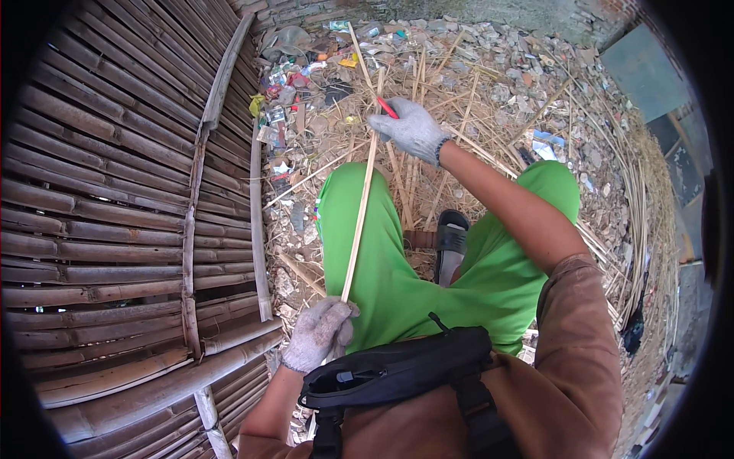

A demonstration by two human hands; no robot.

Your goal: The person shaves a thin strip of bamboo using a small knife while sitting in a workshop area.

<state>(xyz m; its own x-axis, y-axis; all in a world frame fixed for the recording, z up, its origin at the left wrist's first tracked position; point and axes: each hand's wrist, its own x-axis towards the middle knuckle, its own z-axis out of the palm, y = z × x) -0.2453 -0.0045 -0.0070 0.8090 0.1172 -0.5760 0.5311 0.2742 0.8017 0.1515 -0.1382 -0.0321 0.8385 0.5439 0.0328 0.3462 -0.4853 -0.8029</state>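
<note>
Black chest bag (397, 371) is hanging closest, above green-trousered knees. Left gloved hand (319, 333) is gripping a thin bamboo strip's (359, 218) near end, steadying it along the left thigh. Right gloved hand (411, 128) is pinching a red pencil-like marker (388, 108) at the far end.

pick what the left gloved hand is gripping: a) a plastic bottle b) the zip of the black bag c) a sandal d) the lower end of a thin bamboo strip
d: the left hand is closed round the lower end of the thin bamboo strip, which runs up over the green trousers to the right hand.
</note>
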